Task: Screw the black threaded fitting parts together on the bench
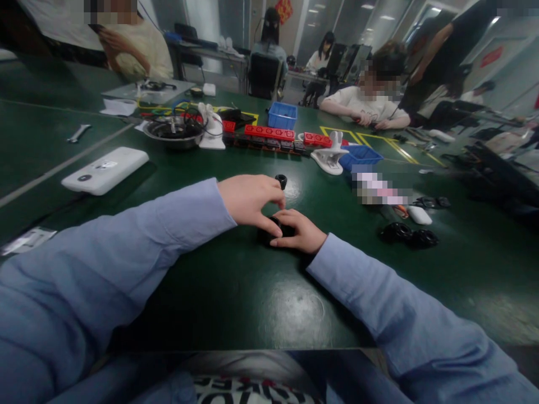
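Item 1: black round part (266, 239), on the green tabletop (236, 303) in front of the wearer, largely hidden by both hands; finer form cannot be told.

Item 2: right hand (301, 233), thumb and fingers closed about the part from its right side. Handling note: best kept as the steadying grip, base flat against the table.

Item 3: left hand (252, 199), thumb lying over the part, fingers arched above and apart from the thumb; whether other fingertips touch cannot be told. Handling note: light, square pressure would likely avoid tipping so low a piece; lifting the fingers would clear the view.

Item 4: small black ring-shaped piece (281, 180), just beyond the left fingers; liable to be knocked if they stretch forward.

Item 5: near table edge (236, 350), well apart from the part; bare surface between.

Item 6: right side, two black ring-like parts (398, 231) beside a white case (420, 215); open room before them.

Item 7: far side, white clip (332, 157) and red block row (269, 133), bounding forward reach.
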{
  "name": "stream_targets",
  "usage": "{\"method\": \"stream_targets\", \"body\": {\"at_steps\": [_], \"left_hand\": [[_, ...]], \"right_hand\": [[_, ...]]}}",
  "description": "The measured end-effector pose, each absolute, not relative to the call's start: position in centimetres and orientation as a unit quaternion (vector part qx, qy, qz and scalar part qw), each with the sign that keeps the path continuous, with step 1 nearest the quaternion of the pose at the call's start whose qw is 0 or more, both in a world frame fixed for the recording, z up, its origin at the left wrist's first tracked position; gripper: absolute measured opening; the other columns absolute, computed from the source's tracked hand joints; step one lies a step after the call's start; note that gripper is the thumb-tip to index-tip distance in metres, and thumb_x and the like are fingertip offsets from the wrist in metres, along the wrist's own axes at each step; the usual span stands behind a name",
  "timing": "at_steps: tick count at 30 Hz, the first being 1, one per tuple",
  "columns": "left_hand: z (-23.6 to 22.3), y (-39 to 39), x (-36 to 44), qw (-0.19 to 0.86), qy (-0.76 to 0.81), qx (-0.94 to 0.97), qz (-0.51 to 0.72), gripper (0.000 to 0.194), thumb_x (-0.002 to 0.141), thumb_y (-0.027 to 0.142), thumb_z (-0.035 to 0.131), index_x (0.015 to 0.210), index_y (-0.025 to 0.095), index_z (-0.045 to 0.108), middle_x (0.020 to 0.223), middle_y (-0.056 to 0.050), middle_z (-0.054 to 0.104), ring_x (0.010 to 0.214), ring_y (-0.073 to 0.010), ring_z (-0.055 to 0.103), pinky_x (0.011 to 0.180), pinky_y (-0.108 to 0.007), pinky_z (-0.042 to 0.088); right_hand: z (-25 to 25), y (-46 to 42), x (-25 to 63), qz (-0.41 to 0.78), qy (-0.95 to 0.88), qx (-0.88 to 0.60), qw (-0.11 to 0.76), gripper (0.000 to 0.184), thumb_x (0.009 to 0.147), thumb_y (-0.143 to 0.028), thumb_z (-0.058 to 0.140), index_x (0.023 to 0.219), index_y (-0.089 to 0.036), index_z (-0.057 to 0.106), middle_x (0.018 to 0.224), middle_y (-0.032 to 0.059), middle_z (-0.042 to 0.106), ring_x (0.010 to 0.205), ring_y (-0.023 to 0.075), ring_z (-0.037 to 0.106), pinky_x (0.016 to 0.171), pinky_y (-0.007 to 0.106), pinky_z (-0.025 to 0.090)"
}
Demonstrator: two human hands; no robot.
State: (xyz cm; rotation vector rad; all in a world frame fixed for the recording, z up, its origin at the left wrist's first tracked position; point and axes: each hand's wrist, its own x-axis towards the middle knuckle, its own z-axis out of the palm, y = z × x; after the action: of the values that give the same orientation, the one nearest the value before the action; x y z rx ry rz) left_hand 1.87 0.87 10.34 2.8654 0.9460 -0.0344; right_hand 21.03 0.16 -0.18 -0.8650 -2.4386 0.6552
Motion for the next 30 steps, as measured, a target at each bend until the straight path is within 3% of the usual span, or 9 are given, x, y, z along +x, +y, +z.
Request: {"method": "stream_targets", "body": {"at_steps": [5, 11, 22, 30], "left_hand": [[9.6, 2.8, 1.2, 0.221, 0.162, 0.962, 0.006, 0.040, 0.071, 0.023, 0.075, 0.109, 0.019, 0.065, 0.116, -0.006, 0.062, 0.108, -0.0176, 0.056, 0.094, -0.024, 0.040], [7.2, 4.4, 0.9, 0.314, 0.133, 0.940, -0.006, 0.037, 0.075, 0.018, 0.070, 0.111, 0.022, 0.065, 0.116, -0.005, 0.062, 0.106, -0.0159, 0.057, 0.091, -0.023, 0.043], [8.3, 2.8, 1.9, 0.191, 0.213, 0.957, -0.035, 0.036, 0.073, 0.028, 0.071, 0.107, 0.020, 0.067, 0.098, -0.003, 0.063, 0.091, -0.0144, 0.060, 0.082, -0.020, 0.043], [9.1, 0.6, 2.9, 0.075, 0.295, 0.950, -0.075, 0.034, 0.076, 0.042, 0.067, 0.097, 0.014, 0.069, 0.086, -0.006, 0.062, 0.079, -0.0174, 0.059, 0.065, -0.023, 0.041]], "right_hand": [[-0.3, 0.2, 21.1, 0.244, -0.886, -0.324, 0.224, 0.035, 0.070, -0.040, 0.074, 0.096, -0.017, 0.067, 0.095, 0.0074, 0.064, 0.093, 0.0245, 0.058, 0.085, 0.041, 0.046], [-0.2, 0.2, 21.0, 0.243, -0.887, -0.326, 0.218, 0.040, 0.071, -0.040, 0.074, 0.104, -0.020, 0.066, 0.106, 0.0077, 0.065, 0.101, 0.0257, 0.057, 0.091, 0.043, 0.044], [-0.6, 0.3, 21.1, 0.247, -0.886, -0.320, 0.230, 0.041, 0.070, -0.041, 0.075, 0.104, -0.020, 0.067, 0.106, 0.0070, 0.065, 0.103, 0.0258, 0.057, 0.092, 0.042, 0.043], [-0.4, 0.2, 21.1, 0.246, -0.885, -0.323, 0.229, 0.049, 0.070, -0.043, 0.074, 0.112, -0.020, 0.064, 0.109, 0.0081, 0.064, 0.101, 0.0258, 0.057, 0.091, 0.042, 0.044]]}}
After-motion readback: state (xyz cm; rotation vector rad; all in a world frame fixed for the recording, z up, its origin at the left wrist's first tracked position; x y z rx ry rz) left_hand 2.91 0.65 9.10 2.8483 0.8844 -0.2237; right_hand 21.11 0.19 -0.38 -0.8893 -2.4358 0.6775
